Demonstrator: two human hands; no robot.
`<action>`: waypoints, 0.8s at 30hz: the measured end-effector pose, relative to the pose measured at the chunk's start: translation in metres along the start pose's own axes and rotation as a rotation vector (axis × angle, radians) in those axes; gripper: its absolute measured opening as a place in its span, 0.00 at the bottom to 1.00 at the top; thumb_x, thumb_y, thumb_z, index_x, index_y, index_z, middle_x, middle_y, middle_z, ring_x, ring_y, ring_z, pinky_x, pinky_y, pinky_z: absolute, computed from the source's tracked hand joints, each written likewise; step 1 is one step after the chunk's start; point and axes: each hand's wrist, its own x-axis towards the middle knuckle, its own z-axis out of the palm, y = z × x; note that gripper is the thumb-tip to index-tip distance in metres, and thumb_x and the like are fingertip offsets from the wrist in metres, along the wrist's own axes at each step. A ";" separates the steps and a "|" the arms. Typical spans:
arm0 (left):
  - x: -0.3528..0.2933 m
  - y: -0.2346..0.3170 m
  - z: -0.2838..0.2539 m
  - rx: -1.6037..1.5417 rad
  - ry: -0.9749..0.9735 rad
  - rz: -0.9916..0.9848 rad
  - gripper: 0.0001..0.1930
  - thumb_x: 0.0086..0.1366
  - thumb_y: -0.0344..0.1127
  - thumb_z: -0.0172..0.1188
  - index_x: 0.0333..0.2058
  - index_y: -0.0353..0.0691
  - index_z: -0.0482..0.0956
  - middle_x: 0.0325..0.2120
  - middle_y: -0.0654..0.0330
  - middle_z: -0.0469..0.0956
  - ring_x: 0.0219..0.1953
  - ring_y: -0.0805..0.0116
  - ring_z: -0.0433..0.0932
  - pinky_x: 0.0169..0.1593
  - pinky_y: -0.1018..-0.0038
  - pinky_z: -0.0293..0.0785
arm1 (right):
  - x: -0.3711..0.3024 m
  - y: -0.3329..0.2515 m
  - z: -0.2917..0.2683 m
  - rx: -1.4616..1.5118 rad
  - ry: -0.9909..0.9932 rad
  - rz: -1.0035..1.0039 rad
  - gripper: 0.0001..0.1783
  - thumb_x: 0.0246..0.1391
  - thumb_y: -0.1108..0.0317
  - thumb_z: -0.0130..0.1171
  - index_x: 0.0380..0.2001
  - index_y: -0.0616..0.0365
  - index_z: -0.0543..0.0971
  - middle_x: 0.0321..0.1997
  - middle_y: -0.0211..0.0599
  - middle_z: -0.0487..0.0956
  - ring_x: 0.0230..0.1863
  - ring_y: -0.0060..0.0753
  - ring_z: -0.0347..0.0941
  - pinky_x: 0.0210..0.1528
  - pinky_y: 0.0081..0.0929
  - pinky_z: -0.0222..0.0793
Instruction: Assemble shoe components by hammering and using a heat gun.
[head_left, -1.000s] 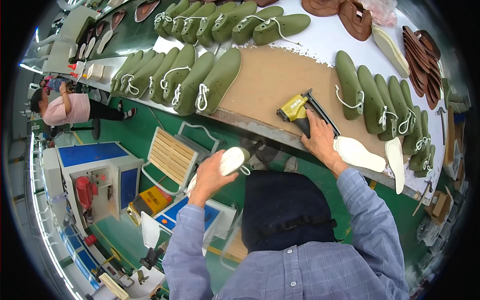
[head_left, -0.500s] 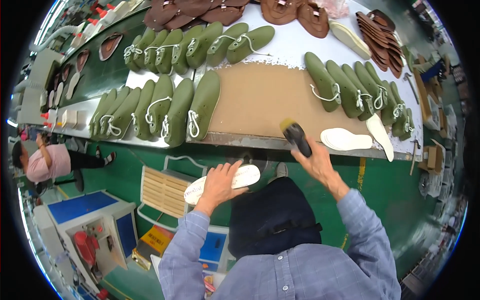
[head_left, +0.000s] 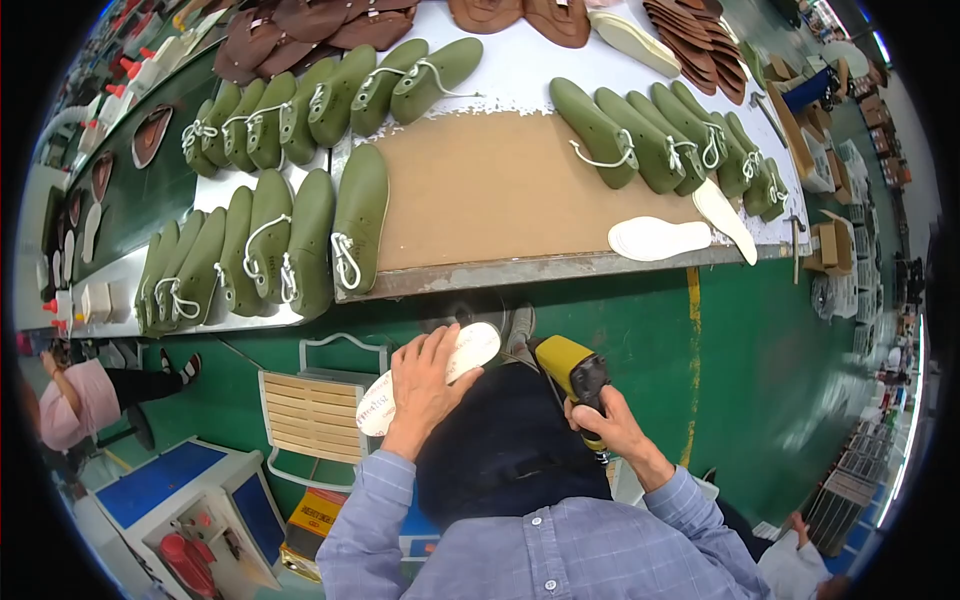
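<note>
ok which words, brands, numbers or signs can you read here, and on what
White sole-shaped sheet in the left hand: reddish print, wording not copied.
Yellow boxy container: dark lettering, not copied.
Yellow-and-black handheld tool: no readable text.
Olive-green shoe lasts: marks too small to read.

bench (head_left: 520, 271): ahead | lasts (head_left: 362, 200): on bench, left and right | insoles (head_left: 660, 239): on bench, right front edge | leather pieces (head_left: 320, 22): on bench, behind lasts | held insole (head_left: 474, 348): before bench, chair (head_left: 312, 415) to left, tool (head_left: 568, 362) to right
</note>
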 end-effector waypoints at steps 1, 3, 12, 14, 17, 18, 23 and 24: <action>-0.001 0.000 0.000 -0.001 -0.004 -0.008 0.36 0.53 0.53 0.68 0.59 0.44 0.70 0.53 0.58 0.74 0.52 0.55 0.71 0.56 0.61 0.63 | 0.000 0.002 0.001 0.041 -0.026 -0.101 0.32 0.57 0.43 0.59 0.48 0.63 0.71 0.27 0.28 0.73 0.27 0.20 0.68 0.30 0.22 0.66; -0.001 -0.001 0.001 -0.001 -0.018 -0.009 0.37 0.53 0.52 0.68 0.59 0.43 0.70 0.53 0.58 0.74 0.52 0.56 0.71 0.56 0.61 0.63 | 0.001 0.005 0.006 0.011 -0.004 -0.084 0.38 0.56 0.36 0.54 0.49 0.63 0.71 0.26 0.28 0.71 0.26 0.20 0.67 0.29 0.21 0.65; 0.000 -0.002 0.001 0.030 -0.026 0.000 0.38 0.50 0.49 0.70 0.59 0.42 0.68 0.53 0.58 0.74 0.50 0.57 0.72 0.52 0.62 0.64 | 0.001 -0.007 0.016 -0.201 0.051 -0.162 0.57 0.46 0.18 0.45 0.53 0.67 0.69 0.32 0.37 0.76 0.33 0.27 0.74 0.37 0.28 0.70; -0.002 -0.003 0.003 0.031 -0.007 0.004 0.38 0.50 0.49 0.71 0.58 0.42 0.68 0.50 0.58 0.74 0.48 0.57 0.72 0.50 0.62 0.65 | 0.004 -0.008 0.018 -0.235 0.036 -0.187 0.60 0.45 0.18 0.45 0.57 0.68 0.67 0.35 0.40 0.78 0.36 0.31 0.76 0.40 0.31 0.72; 0.000 -0.002 0.006 0.026 0.013 0.007 0.36 0.51 0.51 0.69 0.57 0.42 0.71 0.47 0.59 0.75 0.46 0.60 0.73 0.48 0.64 0.65 | 0.009 -0.011 0.021 -0.268 -0.092 -0.195 0.53 0.50 0.28 0.54 0.64 0.64 0.62 0.51 0.56 0.78 0.53 0.55 0.75 0.54 0.40 0.70; 0.001 -0.002 0.006 0.027 0.017 -0.004 0.36 0.51 0.51 0.69 0.57 0.42 0.71 0.47 0.59 0.75 0.46 0.60 0.73 0.48 0.64 0.65 | 0.011 -0.013 0.023 -0.300 -0.119 -0.197 0.51 0.49 0.32 0.58 0.63 0.64 0.62 0.51 0.57 0.77 0.54 0.57 0.75 0.54 0.41 0.70; 0.002 -0.003 0.002 0.011 0.011 0.021 0.36 0.51 0.49 0.70 0.57 0.42 0.70 0.46 0.59 0.75 0.44 0.61 0.73 0.45 0.65 0.64 | 0.024 -0.021 0.035 -0.421 -0.200 -0.195 0.46 0.46 0.44 0.65 0.62 0.63 0.64 0.51 0.59 0.77 0.52 0.60 0.75 0.52 0.42 0.72; 0.002 -0.003 0.002 0.011 0.015 0.012 0.36 0.51 0.49 0.70 0.57 0.42 0.70 0.46 0.59 0.75 0.44 0.61 0.73 0.45 0.65 0.64 | 0.027 -0.020 0.037 -0.451 -0.185 -0.218 0.48 0.47 0.36 0.61 0.60 0.64 0.65 0.46 0.56 0.78 0.46 0.58 0.77 0.48 0.41 0.73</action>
